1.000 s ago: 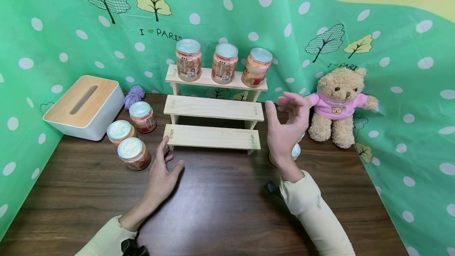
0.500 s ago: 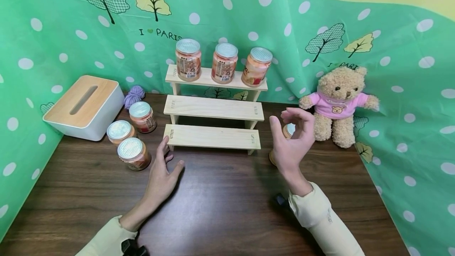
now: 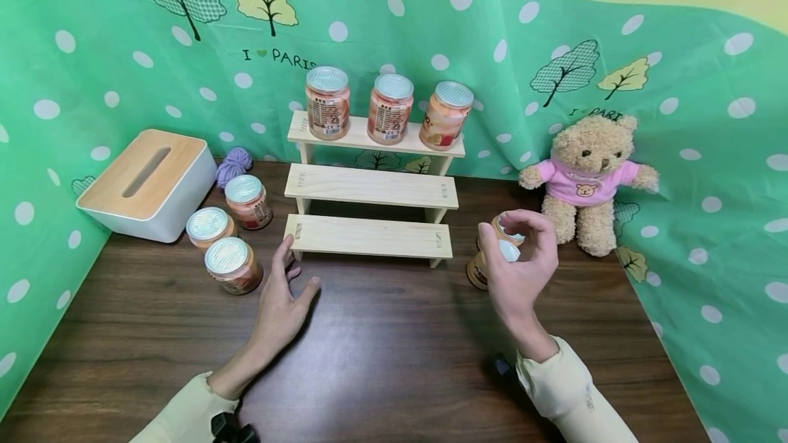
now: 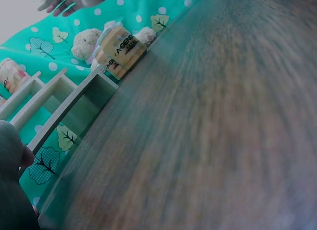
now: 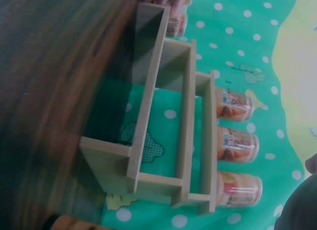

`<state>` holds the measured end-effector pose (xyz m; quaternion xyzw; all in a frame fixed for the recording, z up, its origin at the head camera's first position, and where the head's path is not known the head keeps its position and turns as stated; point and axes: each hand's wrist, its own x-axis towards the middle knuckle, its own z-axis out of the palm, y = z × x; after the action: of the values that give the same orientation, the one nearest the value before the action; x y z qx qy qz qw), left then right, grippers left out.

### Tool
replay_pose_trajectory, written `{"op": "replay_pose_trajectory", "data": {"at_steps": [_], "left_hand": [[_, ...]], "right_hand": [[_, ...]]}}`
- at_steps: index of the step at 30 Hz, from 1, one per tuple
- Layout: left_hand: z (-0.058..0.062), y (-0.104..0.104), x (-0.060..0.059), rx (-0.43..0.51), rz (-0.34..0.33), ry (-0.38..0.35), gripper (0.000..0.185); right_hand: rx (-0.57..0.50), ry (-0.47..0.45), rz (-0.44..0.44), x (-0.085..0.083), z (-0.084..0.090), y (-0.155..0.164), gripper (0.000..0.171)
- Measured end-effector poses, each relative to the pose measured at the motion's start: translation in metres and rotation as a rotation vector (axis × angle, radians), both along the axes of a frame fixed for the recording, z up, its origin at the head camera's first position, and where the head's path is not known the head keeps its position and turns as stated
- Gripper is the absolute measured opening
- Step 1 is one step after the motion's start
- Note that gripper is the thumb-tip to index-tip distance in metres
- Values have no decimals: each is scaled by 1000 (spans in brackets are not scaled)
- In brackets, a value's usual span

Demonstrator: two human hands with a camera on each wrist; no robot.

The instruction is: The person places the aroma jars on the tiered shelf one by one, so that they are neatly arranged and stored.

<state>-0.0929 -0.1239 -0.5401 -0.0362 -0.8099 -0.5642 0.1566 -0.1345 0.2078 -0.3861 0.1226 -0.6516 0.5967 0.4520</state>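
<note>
A three-tier wooden shelf [image 3: 369,234] stands mid-table. Three fruit jars with pale lids line its top tier: a left jar [image 3: 327,104], a middle jar [image 3: 390,111] and a right jar [image 3: 444,118]. My left hand [image 3: 280,310] rests by the left end of the lowest tier, index fingertip at its edge, thumb spread. Fingers and thumb curved apart, my right hand [image 3: 523,282] holds nothing; in the left wrist view it hovers above two jars on the right. The front one [image 3: 477,272] and the rear one [image 3: 497,225] are partly hidden by that hand in the head view.
Three more jars [image 3: 234,265] cluster left of the shelf, close to a white tissue box [image 3: 185,190] with a wooden lid. Purple yarn [image 3: 232,166] lies behind them. A teddy bear [image 3: 587,169] in a pink shirt sits at the back right, against the green curtain [image 3: 726,224].
My right hand has moved right and toward me, down over the two right-hand jars, which now show more. My left hand has stayed in place.
</note>
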Motion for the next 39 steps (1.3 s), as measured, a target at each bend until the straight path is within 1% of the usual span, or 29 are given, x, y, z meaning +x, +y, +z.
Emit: {"op": "replay_pose_trajectory", "data": {"at_steps": [6,9,13,15,17,20,22,23,25,26,27,29,30,33,36,39], "left_hand": [[0,0,0,4,2,8,96],[4,2,2,16,2,7,93],[15,4,6,24,1,15,89],[17,5,7,22,4,19,89],[15,4,6,22,-1,15,90],[7,2,3,20,-2,23,92],[12,3,4,28,-12,5,92],[11,3,3,17,-12,8,92],[17,4,5,15,-9,-1,90],[18,4,5,6,-7,4,88],[22,5,6,5,-7,-4,87],[22,6,6,0,-4,7,87],[25,6,7,9,-6,1,86],[29,7,8,20,-7,-19,88],[23,6,7,12,5,-24,89],[13,4,4,-2,12,-17,93]], "right_hand": [[28,-46,-42,10,-8,12,38],[53,-70,-61,14,-11,18,38],[90,-95,-79,17,-17,25,37],[116,-110,-92,18,-20,28,36],[146,-125,-109,19,-21,31,37],[197,-149,-142,23,-16,29,36],[225,-166,-160,28,-9,26,35],[238,-174,-168,30,-5,24,34],[258,-190,-176,34,0,22,33],[266,-199,-180,35,0,22,33],[273,-209,-183,36,-1,24,33],[287,-231,-195,36,-4,28,32],[295,-247,-199,36,-7,31,32],[322,-298,-223,32,-21,44,33],[351,-337,-247,27,-38,59,36],[366,-357,-257,23,-49,69,38]]}}
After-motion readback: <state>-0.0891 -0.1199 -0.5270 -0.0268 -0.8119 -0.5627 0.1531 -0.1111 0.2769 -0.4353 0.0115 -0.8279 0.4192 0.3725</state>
